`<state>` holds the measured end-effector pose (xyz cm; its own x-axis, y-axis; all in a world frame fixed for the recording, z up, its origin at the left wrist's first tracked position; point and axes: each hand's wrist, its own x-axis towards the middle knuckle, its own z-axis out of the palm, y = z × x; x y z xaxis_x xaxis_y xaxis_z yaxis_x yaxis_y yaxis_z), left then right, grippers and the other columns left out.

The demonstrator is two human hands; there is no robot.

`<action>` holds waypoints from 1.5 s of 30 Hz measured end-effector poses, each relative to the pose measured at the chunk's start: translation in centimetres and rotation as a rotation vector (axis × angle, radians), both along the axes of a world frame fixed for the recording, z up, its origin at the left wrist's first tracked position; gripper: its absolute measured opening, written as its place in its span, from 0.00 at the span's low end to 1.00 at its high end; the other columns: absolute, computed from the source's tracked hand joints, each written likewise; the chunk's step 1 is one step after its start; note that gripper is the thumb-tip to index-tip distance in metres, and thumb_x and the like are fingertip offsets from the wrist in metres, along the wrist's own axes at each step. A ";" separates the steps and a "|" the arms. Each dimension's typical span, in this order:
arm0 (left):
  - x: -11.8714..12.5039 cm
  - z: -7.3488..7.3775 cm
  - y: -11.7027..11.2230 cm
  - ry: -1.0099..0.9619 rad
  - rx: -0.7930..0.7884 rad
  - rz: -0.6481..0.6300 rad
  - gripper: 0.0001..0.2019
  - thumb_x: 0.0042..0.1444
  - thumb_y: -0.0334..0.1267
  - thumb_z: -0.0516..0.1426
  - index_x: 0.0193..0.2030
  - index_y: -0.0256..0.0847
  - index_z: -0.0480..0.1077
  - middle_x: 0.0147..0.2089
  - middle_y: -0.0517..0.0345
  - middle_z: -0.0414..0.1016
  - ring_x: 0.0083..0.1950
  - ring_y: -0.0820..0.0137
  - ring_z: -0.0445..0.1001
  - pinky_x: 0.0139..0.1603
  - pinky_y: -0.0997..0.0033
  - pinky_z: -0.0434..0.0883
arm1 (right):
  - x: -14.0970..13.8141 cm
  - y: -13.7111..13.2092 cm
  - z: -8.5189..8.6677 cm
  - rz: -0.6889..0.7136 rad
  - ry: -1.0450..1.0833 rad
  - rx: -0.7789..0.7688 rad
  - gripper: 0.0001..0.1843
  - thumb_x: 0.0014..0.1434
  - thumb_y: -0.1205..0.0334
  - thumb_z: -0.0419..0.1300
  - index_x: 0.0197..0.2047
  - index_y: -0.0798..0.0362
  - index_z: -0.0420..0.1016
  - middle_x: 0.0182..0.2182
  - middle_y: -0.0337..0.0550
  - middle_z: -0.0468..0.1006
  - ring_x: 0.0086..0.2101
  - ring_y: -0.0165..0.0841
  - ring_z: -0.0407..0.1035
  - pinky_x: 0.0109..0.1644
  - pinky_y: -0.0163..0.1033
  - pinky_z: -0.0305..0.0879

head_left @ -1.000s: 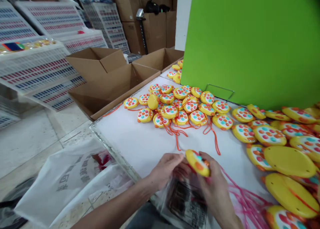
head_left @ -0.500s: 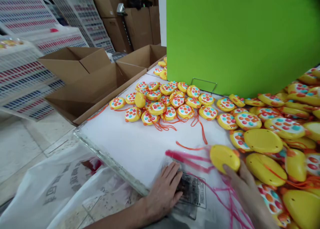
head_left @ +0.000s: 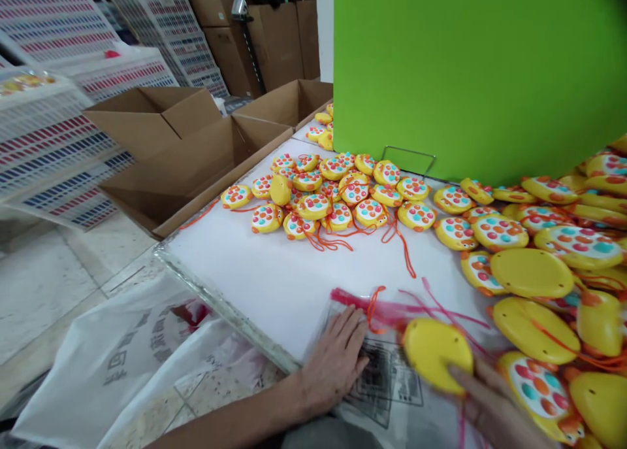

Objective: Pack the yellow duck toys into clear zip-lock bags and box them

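My left hand (head_left: pixel 336 361) lies flat, fingers stretched out, on a clear plastic bag (head_left: pixel 386 377) with black print and a pink drawstring (head_left: pixel 386 308) at the near edge of the white table (head_left: pixel 274 272). My right hand (head_left: pixel 490 406) holds a round yellow toy (head_left: pixel 437 354), plain back up, just above the bag; the hand is blurred. An orange cord (head_left: pixel 373 302) trails from the toy. Several more yellow toys with coloured dots (head_left: pixel 337 194) are spread over the table's far side.
A heap of the same toys (head_left: pixel 553 266) fills the table's right side. A green board (head_left: pixel 470 70) stands behind it. Open cardboard boxes (head_left: pixel 196 155) stand left of the table, white crates (head_left: pixel 53 122) beyond them, and a white sack (head_left: pixel 127 364) hangs below the near-left corner.
The right hand took a toy from the heap and carried it back toward the bag. The left hand, which was at the earlier toy, now rests flat on the bag.
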<state>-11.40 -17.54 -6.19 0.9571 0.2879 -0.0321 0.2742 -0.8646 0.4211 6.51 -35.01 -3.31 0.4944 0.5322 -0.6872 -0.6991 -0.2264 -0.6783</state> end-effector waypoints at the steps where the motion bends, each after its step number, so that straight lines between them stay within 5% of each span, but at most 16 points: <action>1: -0.1 0.1 0.0 -0.003 0.004 -0.002 0.25 0.57 0.33 0.53 0.61 0.33 0.54 0.65 0.42 0.53 0.67 0.57 0.48 0.64 0.51 0.57 | 1.0 0.6 0.5 -0.092 -0.101 0.015 0.37 0.41 0.59 0.70 0.55 0.43 0.65 0.53 0.41 0.71 0.52 0.43 0.65 0.43 0.40 0.73; 7: 1.2 1.7 -0.8 -0.042 -0.025 0.000 0.14 0.58 0.36 0.53 0.50 0.33 0.65 0.61 0.43 0.60 0.65 0.56 0.52 0.63 0.54 0.59 | 3.5 4.7 4.5 -0.277 -0.196 0.197 0.26 0.45 0.60 0.67 0.50 0.41 0.71 0.52 0.38 0.71 0.51 0.39 0.65 0.39 0.37 0.75; 13: 3.1 0.6 -0.9 -0.151 -0.036 -0.046 0.18 0.58 0.34 0.53 0.55 0.30 0.61 0.57 0.44 0.63 0.61 0.58 0.57 0.62 0.57 0.60 | 0.4 4.6 2.5 -0.167 -0.002 0.177 0.19 0.49 0.62 0.67 0.46 0.47 0.74 0.44 0.38 0.77 0.38 0.32 0.72 0.36 0.36 0.75; 17: 2.3 0.3 0.7 -0.214 -0.100 -0.202 0.09 0.59 0.29 0.48 0.42 0.34 0.68 0.51 0.49 0.68 0.56 0.64 0.62 0.60 0.64 0.61 | -1.4 3.6 1.2 -0.180 0.061 0.157 0.21 0.48 0.60 0.68 0.47 0.49 0.73 0.38 0.40 0.79 0.35 0.33 0.74 0.34 0.38 0.75; 20: 2.1 0.3 0.9 -0.195 -0.087 -0.168 0.05 0.58 0.32 0.52 0.34 0.35 0.68 0.47 0.51 0.69 0.52 0.64 0.63 0.57 0.64 0.63 | -2.0 3.3 1.0 -0.185 0.057 0.134 0.21 0.46 0.59 0.68 0.45 0.49 0.74 0.39 0.40 0.79 0.35 0.35 0.74 0.33 0.38 0.74; 27: 2.3 -0.2 0.1 -0.113 0.042 -0.114 0.12 0.59 0.27 0.49 0.50 0.35 0.63 0.47 0.50 0.66 0.49 0.63 0.63 0.51 0.63 0.64 | 1.8 2.6 3.0 -0.157 -0.071 0.067 0.21 0.44 0.56 0.69 0.43 0.46 0.75 0.44 0.41 0.76 0.38 0.39 0.73 0.34 0.42 0.75; 34: 2.6 0.1 0.6 -0.095 0.109 -0.155 0.03 0.58 0.31 0.51 0.39 0.37 0.65 0.42 0.51 0.66 0.47 0.61 0.62 0.51 0.57 0.61 | 3.5 3.5 6.2 0.099 -0.860 -0.214 0.37 0.46 0.41 0.61 0.59 0.39 0.61 0.51 0.40 0.70 0.37 0.38 0.71 0.31 0.34 0.74; 41: 1.3 0.2 0.6 -0.139 -0.236 0.080 0.20 0.52 0.32 0.57 0.51 0.38 0.58 0.48 0.52 0.67 0.48 0.62 0.63 0.50 0.59 0.63 | 0.0 3.5 4.9 0.471 -0.827 -0.146 0.37 0.49 0.46 0.60 0.61 0.44 0.57 0.48 0.45 0.73 0.30 0.36 0.72 0.30 0.39 0.73; 45: 0.8 0.2 0.8 -0.215 -0.290 0.065 0.24 0.55 0.30 0.53 0.59 0.39 0.54 0.52 0.50 0.66 0.51 0.62 0.62 0.53 0.59 0.62 | -1.5 2.6 3.4 0.637 -0.796 -0.121 0.32 0.49 0.52 0.62 0.57 0.49 0.63 0.40 0.44 0.77 0.30 0.36 0.72 0.34 0.39 0.72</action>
<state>-10.57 -16.69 -5.98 0.9310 0.3564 0.0785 0.2031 -0.6848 0.6998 4.96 -32.37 0.06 0.4804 0.8042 -0.3499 0.2171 -0.4955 -0.8410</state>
